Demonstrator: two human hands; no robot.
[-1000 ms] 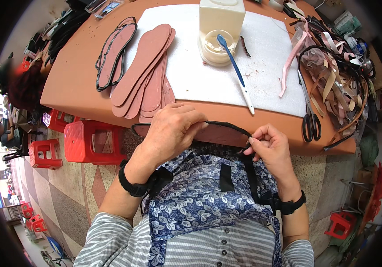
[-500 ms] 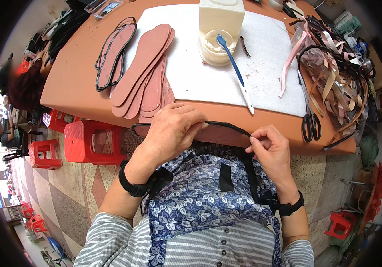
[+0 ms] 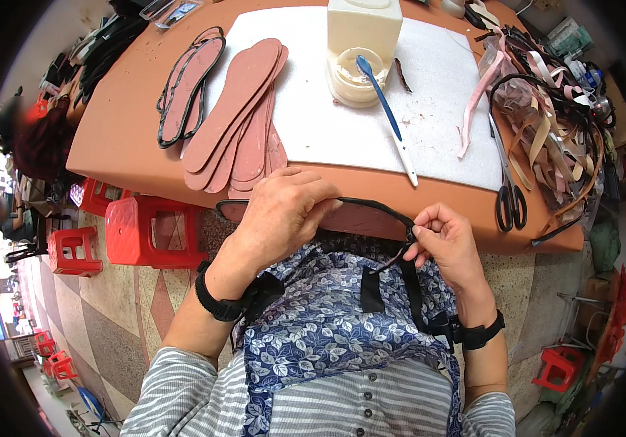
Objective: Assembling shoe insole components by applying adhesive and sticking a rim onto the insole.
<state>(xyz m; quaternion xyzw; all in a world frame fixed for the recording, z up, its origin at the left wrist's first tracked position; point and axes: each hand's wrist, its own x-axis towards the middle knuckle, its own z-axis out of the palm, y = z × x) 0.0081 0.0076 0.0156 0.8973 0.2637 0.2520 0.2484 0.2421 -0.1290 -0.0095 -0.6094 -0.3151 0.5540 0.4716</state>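
In front of me, at the table's near edge, my left hand pinches a pinkish-brown insole between thumb and fingers. A narrow black edging strip runs along the insole's far rim. My right hand is closed, thumb against fingers, on the strip at the insole's right end. From there a loose tail of the strip hangs toward my apron. Just beyond my left hand lies a fanned pile of plain pink insoles. Left of that pile are several black-edged insoles.
A white foam sheet covers the table's middle. On it stand a cream container with a glue cup and a blue-and-white brush. Scissors lie right, beside tangled strips. Red stools stand left.
My right hand has shifted slightly right and turned, and the strip's loose tail now shows below the insole's right end. My left hand has kept its hold nearly in place.
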